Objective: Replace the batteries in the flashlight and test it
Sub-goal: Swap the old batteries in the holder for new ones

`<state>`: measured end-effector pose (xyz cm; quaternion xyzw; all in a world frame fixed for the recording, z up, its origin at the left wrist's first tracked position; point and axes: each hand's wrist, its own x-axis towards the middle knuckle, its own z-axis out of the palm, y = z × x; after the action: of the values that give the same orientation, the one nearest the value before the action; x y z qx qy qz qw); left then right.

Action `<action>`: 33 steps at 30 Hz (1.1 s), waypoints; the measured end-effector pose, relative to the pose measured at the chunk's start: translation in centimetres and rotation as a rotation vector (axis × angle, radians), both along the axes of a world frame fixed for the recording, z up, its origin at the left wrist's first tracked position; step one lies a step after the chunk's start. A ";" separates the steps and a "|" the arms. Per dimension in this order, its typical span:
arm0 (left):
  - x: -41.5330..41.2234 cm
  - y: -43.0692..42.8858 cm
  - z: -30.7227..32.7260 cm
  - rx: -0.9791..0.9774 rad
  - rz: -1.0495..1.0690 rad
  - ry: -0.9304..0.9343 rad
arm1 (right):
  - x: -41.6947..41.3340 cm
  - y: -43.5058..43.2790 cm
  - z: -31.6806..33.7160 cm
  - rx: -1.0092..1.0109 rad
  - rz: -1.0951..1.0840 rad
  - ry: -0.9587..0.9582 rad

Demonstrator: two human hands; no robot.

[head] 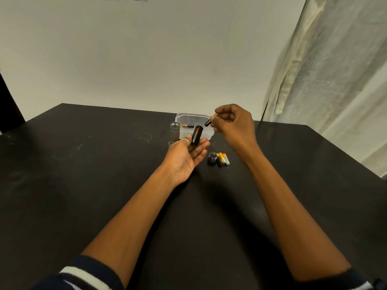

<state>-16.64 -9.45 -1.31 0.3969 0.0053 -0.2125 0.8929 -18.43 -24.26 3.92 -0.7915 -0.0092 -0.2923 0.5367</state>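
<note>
1. Black tabletop [83, 185] fills the foreground beneath a plain pale wall [146, 59], with a light curtain [335, 80] hanging at the right edge.
2. Palm up above the table, the person's left hand [184, 158] closes its thumb and fingertips on a black battery holder [196, 136], which stands nearly upright with one orange-and-black cell visible in its slot.
3. A little higher and to the right, the right hand [232, 122] pinches a fresh battery [210, 120] by its copper end, the black end tilted down toward the holder without touching it.
4. Behind the hands, the silver flashlight body [174, 130] stands on end, open threads up, just beside a clear plastic container [192, 118] holding one more spare battery [187, 126].
5. Near the left fingertips, the dark tail cap [213, 157] rests on the table, touching a row of three used batteries [223, 159] with yellow and orange ends.
6. Dark sleeves with white stripes [83, 275] show at both elbows.
</note>
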 end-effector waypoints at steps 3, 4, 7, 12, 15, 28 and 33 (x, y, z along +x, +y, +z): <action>0.1 0.0 -0.1 0.010 0.004 -0.017 | 0.1 0.1 0.0 -0.046 0.010 0.004; 0.2 0.0 -0.1 0.015 0.007 -0.020 | 0.1 0.1 -0.1 -0.077 0.017 0.008; 0.2 -0.1 -0.1 0.026 0.012 -0.031 | 0.3 0.5 -0.6 -0.243 0.025 -0.004; 0.2 -0.1 -0.3 0.025 0.027 -0.049 | 0.3 1.0 -1.7 -0.447 0.049 -0.056; 0.4 -0.1 -0.4 0.027 0.039 -0.057 | 0.6 0.8 -1.7 -0.509 0.106 -0.013; 0.0 -0.2 -0.3 0.067 -0.022 -0.127 | 1.1 -0.4 -2.1 -0.098 0.184 0.320; -0.1 -0.2 -0.3 0.048 -0.024 -0.141 | 1.5 0.2 -2.5 0.150 0.195 0.296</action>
<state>-16.72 -9.67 -1.63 0.4321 -0.0575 -0.1945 0.8787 -16.94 -24.05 1.46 -0.7791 0.0149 -0.1191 0.6153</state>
